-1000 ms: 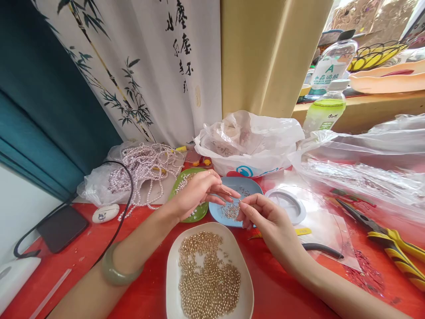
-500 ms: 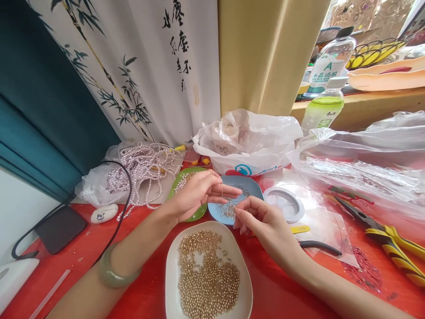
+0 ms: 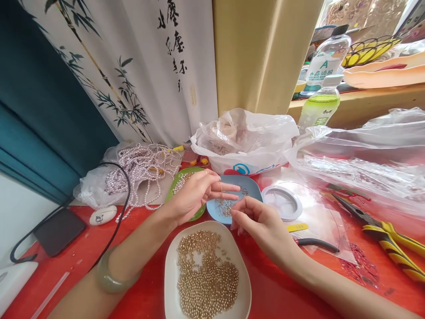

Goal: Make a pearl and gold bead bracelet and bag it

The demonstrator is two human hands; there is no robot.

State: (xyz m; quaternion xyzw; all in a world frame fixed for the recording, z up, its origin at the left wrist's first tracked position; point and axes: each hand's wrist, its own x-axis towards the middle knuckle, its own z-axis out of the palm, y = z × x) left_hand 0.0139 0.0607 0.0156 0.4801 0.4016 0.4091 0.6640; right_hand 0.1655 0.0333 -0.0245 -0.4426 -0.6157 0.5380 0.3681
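Note:
Above the plates, my left hand (image 3: 195, 192) pinches a thin gold chain (image 3: 222, 189) between thumb and forefinger, its other fingers stretched out. The chain dangles in front of those fingers. Close on the right, my right hand (image 3: 254, 217) has thumb and forefinger pressed together; whatever is between them is too small to make out. Behind both hands lies a blue plate (image 3: 254, 186) with small metal pins (image 3: 224, 207) on it. A green plate (image 3: 198, 216) with beads is partly covered by my left hand. Nearer me, a white tray (image 3: 171, 283) holds many gold beads (image 3: 212, 279).
Pink bead strands (image 3: 133, 173) lie at the back left near a black cable (image 3: 128, 195). A plastic bag (image 3: 245, 155) stands behind the plates. On the right are a white ring-shaped dish (image 3: 297, 208), black-handled pliers (image 3: 320, 243) and yellow-black pliers (image 3: 385, 235).
The view has shifted slightly. Both hands keep nearly the same pose, with the chain still hanging from my left fingers and my right fingertips still pinched near it.

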